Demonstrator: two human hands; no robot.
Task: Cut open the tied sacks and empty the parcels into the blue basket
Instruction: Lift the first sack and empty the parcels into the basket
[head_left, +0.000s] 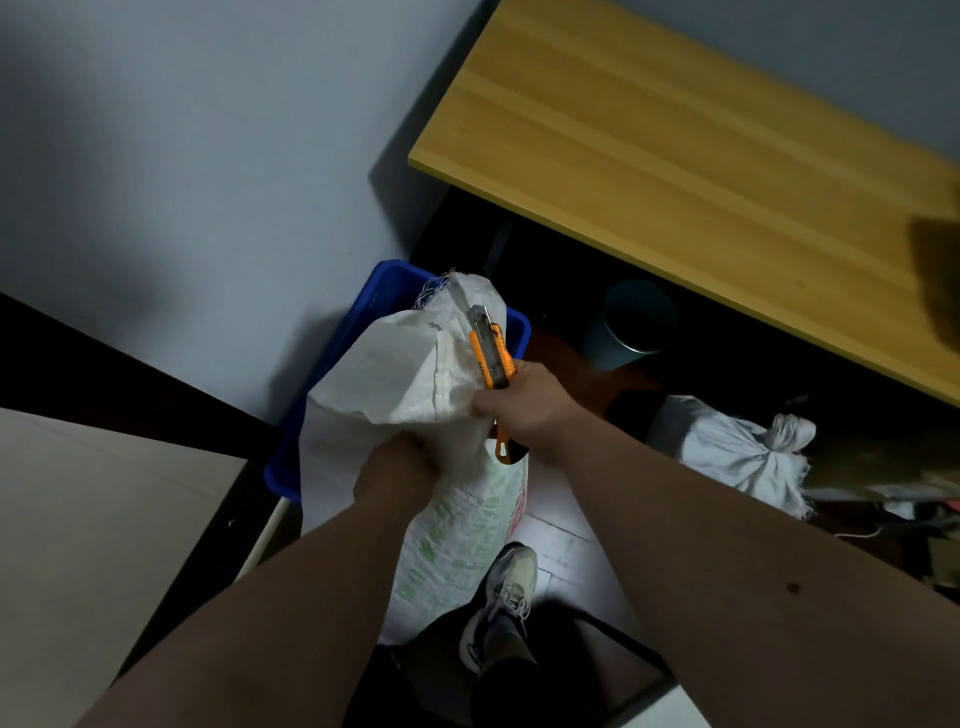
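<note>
From the head view, a white woven sack (415, 415) with green and red print stands upright on the floor, its top leaning over the blue basket (387, 291) that sits against the grey wall. The left hand (397, 465) has its grip closed on a fistful of the sack's cloth just below the folded upper part. The right hand (524, 408) has its grip closed on the sack's bunched edge and, in the same fist, on an orange utility knife (491, 353); the knife's front end points up and away along the sack's top, and its tail shows below the hand. A frayed fringe of threads shows at the sack's upper edge. A second white sack (737, 452), knotted shut at its neck, lies on the floor well to the right, under the wooden surface (675, 156). A dark round bin (631, 325) stands beneath that surface. A shoe (506, 592) shows below the sack
</note>
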